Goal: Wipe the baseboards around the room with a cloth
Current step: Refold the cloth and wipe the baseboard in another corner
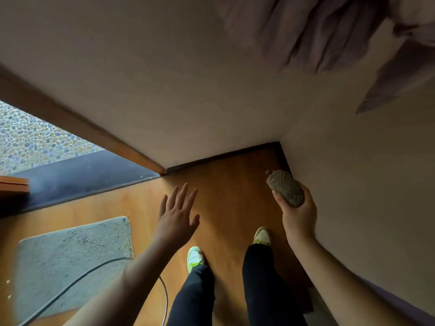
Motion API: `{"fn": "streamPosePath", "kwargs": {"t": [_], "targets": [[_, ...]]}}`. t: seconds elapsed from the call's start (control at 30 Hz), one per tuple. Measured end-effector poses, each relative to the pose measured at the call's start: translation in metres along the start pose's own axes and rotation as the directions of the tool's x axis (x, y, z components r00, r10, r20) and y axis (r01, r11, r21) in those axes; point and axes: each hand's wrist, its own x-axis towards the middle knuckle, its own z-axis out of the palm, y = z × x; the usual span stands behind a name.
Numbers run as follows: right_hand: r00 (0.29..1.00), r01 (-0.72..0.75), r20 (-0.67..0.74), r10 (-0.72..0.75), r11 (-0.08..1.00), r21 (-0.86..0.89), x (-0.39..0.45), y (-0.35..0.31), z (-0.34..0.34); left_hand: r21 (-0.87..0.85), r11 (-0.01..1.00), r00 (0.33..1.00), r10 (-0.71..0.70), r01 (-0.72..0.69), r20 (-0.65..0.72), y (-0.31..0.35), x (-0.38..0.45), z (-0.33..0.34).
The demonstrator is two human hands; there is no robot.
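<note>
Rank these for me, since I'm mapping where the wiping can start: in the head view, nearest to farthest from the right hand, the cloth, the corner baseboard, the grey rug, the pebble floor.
1. Cloth: gripped in the right hand itself.
2. Corner baseboard: just ahead, where the two walls meet.
3. Grey rug: on the floor, past the open left hand.
4. Pebble floor: far left, beyond the dark threshold.

baseboard [223, 156] along wall foot ahead, meeting room corner at right. doorway threshold [77, 177] left of corner. rug [70, 260] on floor [226, 196] at left, cable [77, 282] across it. right hand [297, 215] with cloth [286, 188] beside right wall; left hand [176, 218] above floor, between rug and cloth.
</note>
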Motion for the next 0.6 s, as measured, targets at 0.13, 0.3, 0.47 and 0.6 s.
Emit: {"fn": "streamPosePath", "kwargs": {"t": [0.13, 0.3, 0.47, 0.6], "targets": [[0.999, 0.035, 0.025, -0.035, 0.999, 0.015, 0.066, 0.026, 0.032, 0.032, 0.999, 0.999, 0.013, -0.015, 0.044, 0.020, 0.056, 0.041], [1.000, -0.014, -0.011, 0.015, 0.998, 0.059, 0.117, 0.086, 0.078, -0.058, 0.998, 0.998, 0.005, -0.001, 0.060, 0.040, 0.139, 0.107], [0.990, -0.101, -0.084, 0.111, 0.988, 0.117, 0.156, 0.162, 0.131, -0.040, 0.997, 0.997, 0.062, -0.061, 0.037, 0.035, 0.210, 0.190], [0.979, -0.146, -0.117, 0.169, 0.972, 0.184, 0.189, 0.215, 0.169, 0.033, 0.992, 0.992, 0.118, -0.120, 0.051, 0.012, 0.254, 0.254]]}}
